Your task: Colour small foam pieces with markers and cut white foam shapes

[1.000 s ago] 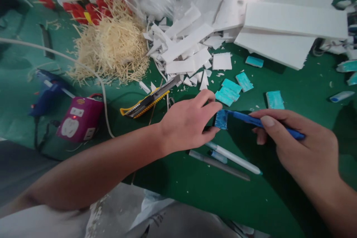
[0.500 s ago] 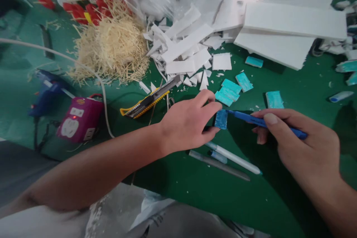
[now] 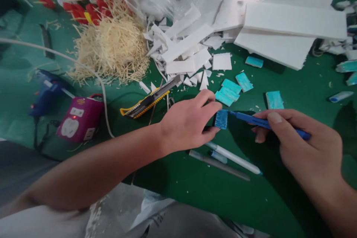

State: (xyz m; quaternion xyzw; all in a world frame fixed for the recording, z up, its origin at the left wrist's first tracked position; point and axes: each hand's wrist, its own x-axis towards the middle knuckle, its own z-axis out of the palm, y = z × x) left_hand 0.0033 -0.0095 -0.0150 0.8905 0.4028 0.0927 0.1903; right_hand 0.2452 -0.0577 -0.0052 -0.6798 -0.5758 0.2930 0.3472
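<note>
My left hand [image 3: 189,124] pinches a small blue-coloured foam piece [image 3: 221,119] between thumb and forefinger, holding it down on the green table [image 3: 195,193]. My right hand [image 3: 304,145] grips a blue marker pen [image 3: 267,123] whose tip touches the piece's right edge. Several teal-coloured foam pieces [image 3: 231,90] lie just beyond the piece. Two more pens [image 3: 231,159] lie on the table below my left hand.
A yellow utility knife [image 3: 150,98] lies left of my left hand. Behind it are a heap of straw-like shavings [image 3: 111,48], white foam scraps [image 3: 184,50] and white foam boards [image 3: 292,26]. A pink power strip [image 3: 79,119] and a blue glue gun [image 3: 46,95] sit at the left.
My right hand and the marker have slid slightly to the right. The left hand and the blue piece have stayed where they were.
</note>
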